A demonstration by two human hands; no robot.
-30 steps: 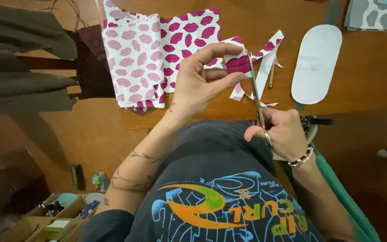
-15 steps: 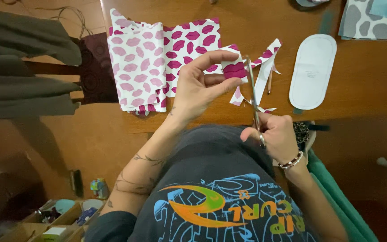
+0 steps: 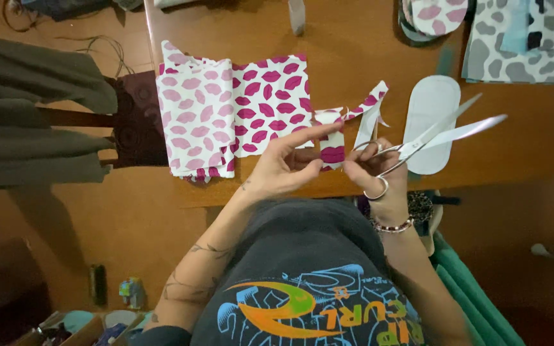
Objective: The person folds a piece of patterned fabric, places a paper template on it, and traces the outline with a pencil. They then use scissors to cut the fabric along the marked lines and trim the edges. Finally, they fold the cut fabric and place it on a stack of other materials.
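My right hand [image 3: 379,176] holds silver scissors [image 3: 440,136] by the loops, blades apart and pointing up to the right over the table. My left hand [image 3: 283,168] pinches a small scrap of white fabric with magenta lip prints [image 3: 332,151] between thumb and fingers, just left of the right hand. A larger folded piece of the same lip-print fabric [image 3: 232,115] lies flat on the wooden table [image 3: 520,147] to the left. A trimmed strip [image 3: 370,106] curls above my hands.
A white sole-shaped pattern piece [image 3: 426,115] lies right of the hands. Grey spotted fabric [image 3: 520,45] sits at the far right corner. Dark garments [image 3: 40,115] hang off the table's left side. Boxes with small items [image 3: 84,323] stand on the floor.
The scissors have swung from pointing straight up at the scrap to pointing up to the right with blades apart. Both hands have come together over the small scrap.
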